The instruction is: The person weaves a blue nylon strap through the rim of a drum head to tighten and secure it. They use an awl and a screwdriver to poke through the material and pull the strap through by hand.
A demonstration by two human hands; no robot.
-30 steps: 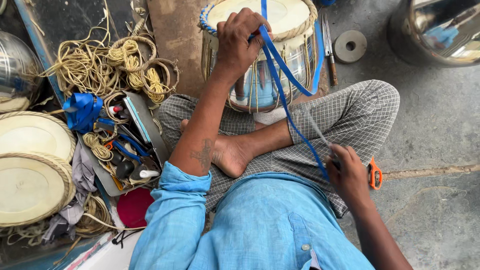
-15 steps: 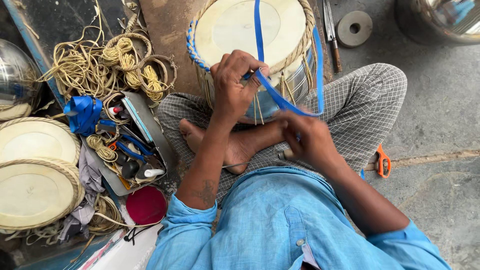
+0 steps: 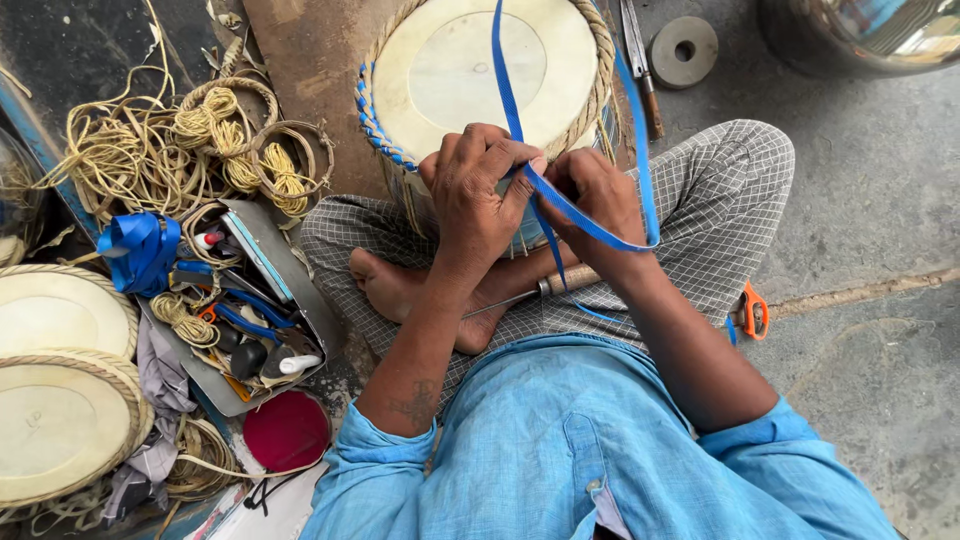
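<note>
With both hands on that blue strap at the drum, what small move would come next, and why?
Probably pulling the flat blue plastic strap taut: it loops slack between the left hand and right hand beside the round pale-skinned drum, whose rim lacing looks unfinished.

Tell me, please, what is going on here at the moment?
A person sits cross-legged on the floor with a drum between the knees. Both hands meet at its near rim: the left hand pinches a blue strap that runs over the drumhead, and the right hand grips the same strap beside it. A wooden-handled tool rests across the lap. Orange-handled scissors lie on the floor at the person's right; a tray of tools, cord coils and two spare drumheads lie at the left.
</note>
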